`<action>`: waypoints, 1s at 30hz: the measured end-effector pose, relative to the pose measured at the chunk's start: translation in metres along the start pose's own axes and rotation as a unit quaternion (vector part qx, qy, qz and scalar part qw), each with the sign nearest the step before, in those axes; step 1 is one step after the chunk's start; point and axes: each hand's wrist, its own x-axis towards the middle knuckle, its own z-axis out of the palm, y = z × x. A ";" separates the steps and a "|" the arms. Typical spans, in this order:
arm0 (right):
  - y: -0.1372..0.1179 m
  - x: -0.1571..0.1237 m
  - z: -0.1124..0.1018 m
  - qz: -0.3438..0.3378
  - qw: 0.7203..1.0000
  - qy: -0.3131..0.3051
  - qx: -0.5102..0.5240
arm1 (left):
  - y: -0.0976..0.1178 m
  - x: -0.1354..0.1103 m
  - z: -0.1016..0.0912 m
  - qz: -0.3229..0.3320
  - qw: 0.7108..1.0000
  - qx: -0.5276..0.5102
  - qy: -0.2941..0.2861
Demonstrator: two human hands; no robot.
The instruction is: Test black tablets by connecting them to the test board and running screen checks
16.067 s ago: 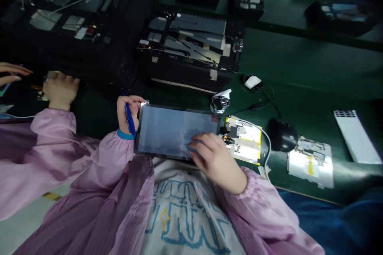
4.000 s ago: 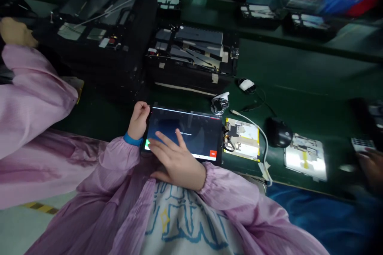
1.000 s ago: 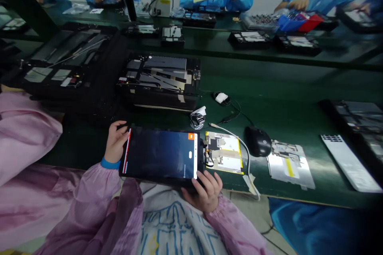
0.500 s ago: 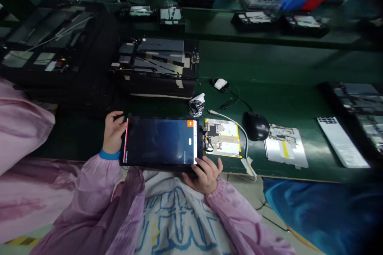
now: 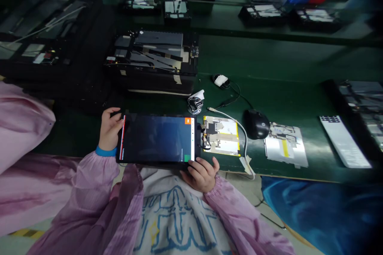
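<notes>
Black glass tablet (image 5: 155, 138): left hand (image 5: 109, 129) curls round one end, right hand (image 5: 201, 172) pinches the near corner; best held level and steady.

count — 1 tablet (image 5: 157, 138) | 2 hands (image 5: 109, 129) (image 5: 201, 173) | 1 mouse (image 5: 256, 124) | 2 bare boards (image 5: 221, 135) (image 5: 285, 144) | 1 white strip (image 5: 344, 141)

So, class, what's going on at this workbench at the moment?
A person in a pink smock holds a tablet at the near edge of the green bench, left hand on its left edge, right hand at its lower right corner. The screen is lit, mostly dark, with orange and green squares on its right side. Right of it lie a yellow-edged board, a white cable and a black mouse.
</notes>
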 end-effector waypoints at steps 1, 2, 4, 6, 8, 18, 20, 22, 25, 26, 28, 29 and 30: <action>0.000 0.001 0.000 -0.007 1.000 -0.002 0.002 | 0.000 0.000 0.000 0.002 1.000 0.000 -0.001; 0.000 0.001 0.000 -0.014 1.000 -0.003 0.005 | 0.000 0.001 0.000 0.004 1.000 -0.002 -0.004; -0.002 0.002 0.000 -0.021 1.000 -0.010 0.006 | -0.001 0.001 -0.001 0.006 1.000 -0.009 -0.017; -0.004 0.003 -0.001 -0.012 0.999 -0.025 0.020 | -0.002 0.003 -0.002 0.008 0.999 -0.021 -0.028; 0.000 0.007 -0.006 0.028 0.997 -0.016 0.073 | -0.003 0.004 -0.003 0.013 0.999 -0.032 -0.027; 0.115 0.064 -0.020 0.239 0.936 -0.253 -0.054 | -0.003 0.010 -0.005 0.031 0.999 -0.038 -0.002; 0.120 0.064 -0.015 0.222 0.925 -0.291 -0.100 | -0.004 0.011 -0.006 0.030 0.999 -0.033 -0.002; 0.118 0.062 -0.012 0.212 0.919 -0.308 -0.124 | -0.004 0.012 -0.007 0.025 0.999 -0.028 -0.001; 0.113 0.062 -0.013 0.194 0.915 -0.324 -0.141 | -0.005 0.013 -0.008 0.016 1.000 -0.025 -0.004; 0.112 0.063 -0.014 0.188 0.915 -0.327 -0.144 | -0.006 0.013 -0.008 0.014 1.000 -0.025 -0.005; 0.112 0.064 -0.015 0.180 0.915 -0.332 -0.144 | -0.005 0.013 -0.008 0.012 1.000 -0.022 -0.007; 0.112 0.065 -0.015 0.178 0.916 -0.332 -0.141 | -0.005 0.013 -0.007 0.012 1.000 -0.020 -0.008; 0.113 0.064 -0.014 0.179 0.917 -0.330 -0.137 | -0.005 0.013 -0.006 0.012 1.000 -0.018 -0.008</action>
